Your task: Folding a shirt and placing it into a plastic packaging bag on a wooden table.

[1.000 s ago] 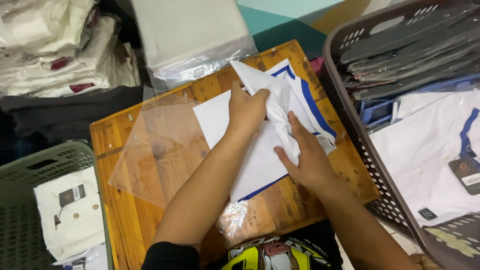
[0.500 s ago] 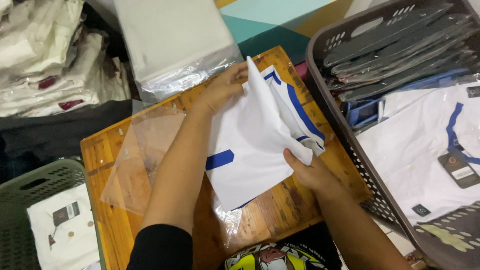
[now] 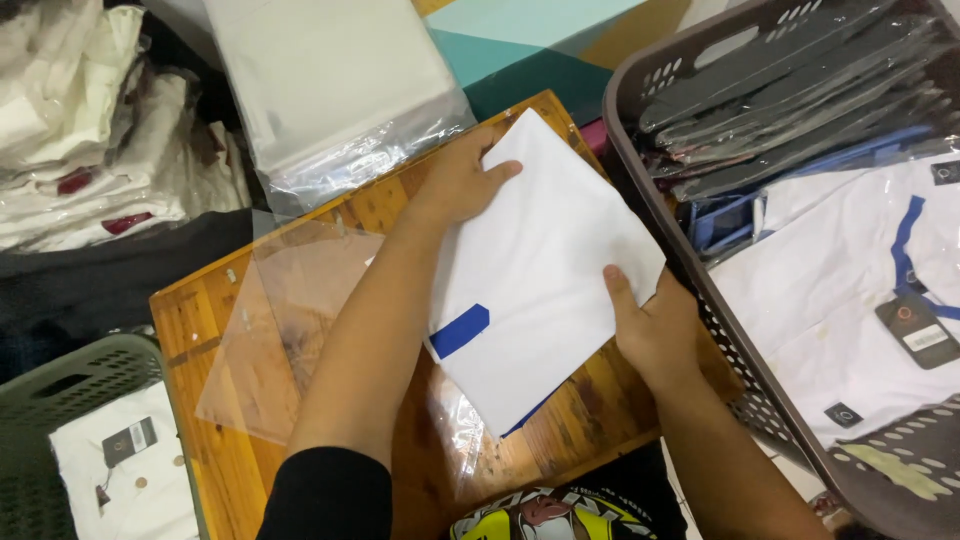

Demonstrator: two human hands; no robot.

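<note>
A folded white garment with blue trim [image 3: 545,270] lies on a small wooden table [image 3: 215,320]. My left hand [image 3: 462,178] grips its far corner, thumb under and fingers on top. At the garment's right edge my right hand [image 3: 655,325] holds it, thumb on the cloth. A clear plastic bag [image 3: 290,330] lies flat on the table to the left, partly under my left forearm.
A dark brown basket [image 3: 700,290] at the right holds bagged dark and white garments. A green basket [image 3: 70,370] at the lower left holds a white tagged garment. A stack of bagged white cloth [image 3: 330,90] sits behind the table, with more bagged clothes [image 3: 80,150] at the far left.
The garment has been folded over into a compact flat rectangle; its blue-striped part is now tucked out of sight. Both hands moved with it and stay on its edges.
</note>
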